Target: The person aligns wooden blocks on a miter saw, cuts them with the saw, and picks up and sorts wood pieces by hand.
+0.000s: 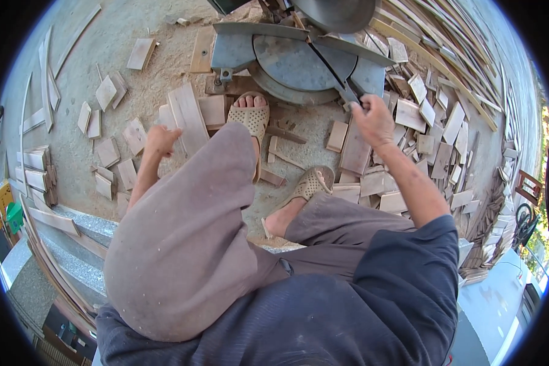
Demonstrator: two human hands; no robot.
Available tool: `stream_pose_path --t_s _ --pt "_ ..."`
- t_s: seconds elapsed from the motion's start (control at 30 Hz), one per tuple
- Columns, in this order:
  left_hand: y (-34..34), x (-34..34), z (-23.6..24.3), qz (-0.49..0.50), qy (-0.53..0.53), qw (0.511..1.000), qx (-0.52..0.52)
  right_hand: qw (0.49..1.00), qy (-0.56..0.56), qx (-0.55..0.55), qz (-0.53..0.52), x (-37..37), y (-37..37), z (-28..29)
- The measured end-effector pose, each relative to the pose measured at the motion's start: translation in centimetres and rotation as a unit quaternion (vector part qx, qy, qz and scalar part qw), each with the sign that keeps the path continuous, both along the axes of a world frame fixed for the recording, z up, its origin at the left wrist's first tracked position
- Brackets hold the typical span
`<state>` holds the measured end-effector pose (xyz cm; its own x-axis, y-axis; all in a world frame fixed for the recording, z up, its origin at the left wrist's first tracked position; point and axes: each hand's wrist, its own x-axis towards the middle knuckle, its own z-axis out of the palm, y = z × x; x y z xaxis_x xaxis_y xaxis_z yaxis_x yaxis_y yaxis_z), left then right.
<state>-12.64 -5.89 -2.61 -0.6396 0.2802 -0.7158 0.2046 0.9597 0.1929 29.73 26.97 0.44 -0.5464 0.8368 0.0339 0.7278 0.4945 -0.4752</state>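
Note:
A mitre saw (305,64) with a round grey turntable and a long dark slot stands on the floor in front of me. My right hand (374,121) is closed round the handle (351,96) at the front end of the turntable's arm. Over on the left, my left hand (160,140) is curled beside a stack of pale wooden boards (189,119), its thumb side at their edge. The inside of its fingers is hidden, so whether it holds anything does not show. Part of the saw's round guard (338,12) appears at the top edge.
Cut wood blocks (412,116) lie heaped right of the saw, with long strips (439,49) behind them. More blocks (105,93) are scattered on the sawdusty floor at left. My sandalled feet (250,116) stand close to the saw. Stacked slats (35,168) are at far left.

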Motion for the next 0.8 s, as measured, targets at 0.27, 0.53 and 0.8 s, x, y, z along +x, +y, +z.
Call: stream_pose_path --t_s 0.27,0.53,0.8 --pt "10.6 -6.0 -2.4 0.2 -0.104 0.882 0.414 0.854 -0.019 -0.518 -0.048 4.8 5.2 -4.7" --pt "18.5 -3.6 -4.8 0.17 -0.182 0.896 0.368 0.834 0.005 -0.548 -0.062 4.4 2.7 -4.6" --pt "18.6 -3.1 -3.3 0.126 -0.096 0.937 0.312 0.906 -0.096 -0.412 0.033 4.4 2.7 -4.5"
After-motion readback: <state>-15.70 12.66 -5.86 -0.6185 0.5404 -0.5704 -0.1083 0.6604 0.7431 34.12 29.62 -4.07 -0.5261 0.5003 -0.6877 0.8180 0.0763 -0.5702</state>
